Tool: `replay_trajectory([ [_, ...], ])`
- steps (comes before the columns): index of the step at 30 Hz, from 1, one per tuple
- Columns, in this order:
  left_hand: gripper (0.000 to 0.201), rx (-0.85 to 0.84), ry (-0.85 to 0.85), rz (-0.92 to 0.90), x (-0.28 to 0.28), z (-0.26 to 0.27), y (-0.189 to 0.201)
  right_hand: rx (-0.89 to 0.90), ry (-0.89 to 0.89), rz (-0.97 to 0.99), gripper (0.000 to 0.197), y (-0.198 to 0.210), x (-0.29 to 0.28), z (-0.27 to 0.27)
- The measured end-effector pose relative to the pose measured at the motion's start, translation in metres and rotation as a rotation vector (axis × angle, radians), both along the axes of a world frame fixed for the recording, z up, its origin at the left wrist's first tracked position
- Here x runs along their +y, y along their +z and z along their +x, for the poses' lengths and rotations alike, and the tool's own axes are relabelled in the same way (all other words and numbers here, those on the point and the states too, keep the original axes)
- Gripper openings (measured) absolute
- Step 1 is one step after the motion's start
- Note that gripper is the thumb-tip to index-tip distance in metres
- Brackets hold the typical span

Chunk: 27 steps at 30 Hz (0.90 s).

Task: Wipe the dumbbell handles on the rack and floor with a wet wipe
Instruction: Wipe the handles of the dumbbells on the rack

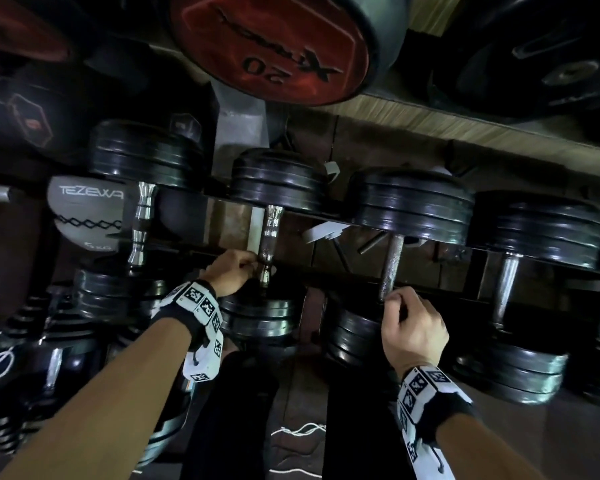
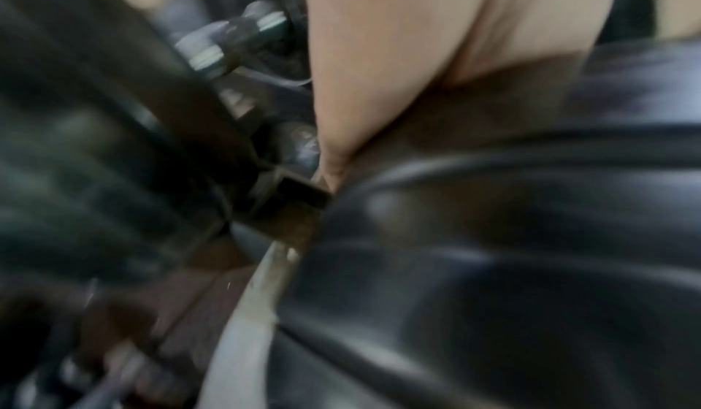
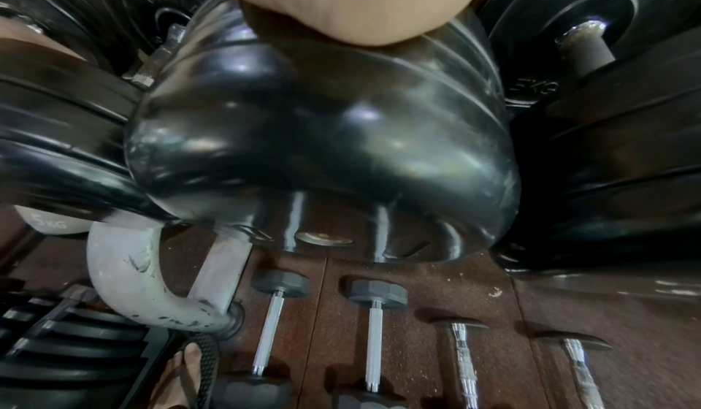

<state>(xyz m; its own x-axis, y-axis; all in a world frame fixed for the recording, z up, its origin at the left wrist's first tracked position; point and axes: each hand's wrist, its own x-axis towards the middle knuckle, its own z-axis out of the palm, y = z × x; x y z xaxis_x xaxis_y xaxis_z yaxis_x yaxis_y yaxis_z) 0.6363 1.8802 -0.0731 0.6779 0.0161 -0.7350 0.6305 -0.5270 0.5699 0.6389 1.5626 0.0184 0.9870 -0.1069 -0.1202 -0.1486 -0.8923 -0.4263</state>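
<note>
My left hand [image 1: 230, 271] curled around the near end of a chrome dumbbell handle [image 1: 271, 240] on the rack [image 1: 430, 289]; a wipe under the fingers I could not make out. My right hand [image 1: 413, 327] sat fisted at the near end of the neighbouring rusty handle [image 1: 392, 268], whether gripping it I could not tell. I judged the handles stiff, slick chrome or rough rust, and the dumbbells too heavy to shift: wipe in place, holding mid-shaft. Room dim and crowded; more dumbbells [image 3: 373, 334] lay on the dark floor [image 3: 474, 289] below the rack's front edge.
</note>
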Motion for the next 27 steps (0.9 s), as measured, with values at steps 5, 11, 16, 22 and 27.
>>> replay_trajectory([
  [5,0.02,0.014,0.014,0.119,-0.02,0.005,0.025,-0.015,0.019,0.038,0.04,0.0,-0.001,-0.002],
  [11,0.034,-0.153,0.143,0.255,-0.042,-0.023,0.077,-0.098,0.031,0.06,0.024,0.004,0.0,-0.002],
  [16,0.038,-0.326,0.197,-0.005,-0.11,-0.022,0.113,0.169,0.136,0.19,0.013,0.013,-0.016,0.005],
  [22,0.042,-0.423,0.172,-0.22,-0.182,0.004,0.125,0.651,0.19,0.802,0.022,0.03,-0.058,0.036],
  [27,0.035,-0.419,0.161,-0.247,-0.182,0.005,0.114,0.598,0.174,0.828,0.011,0.018,-0.078,0.05],
])
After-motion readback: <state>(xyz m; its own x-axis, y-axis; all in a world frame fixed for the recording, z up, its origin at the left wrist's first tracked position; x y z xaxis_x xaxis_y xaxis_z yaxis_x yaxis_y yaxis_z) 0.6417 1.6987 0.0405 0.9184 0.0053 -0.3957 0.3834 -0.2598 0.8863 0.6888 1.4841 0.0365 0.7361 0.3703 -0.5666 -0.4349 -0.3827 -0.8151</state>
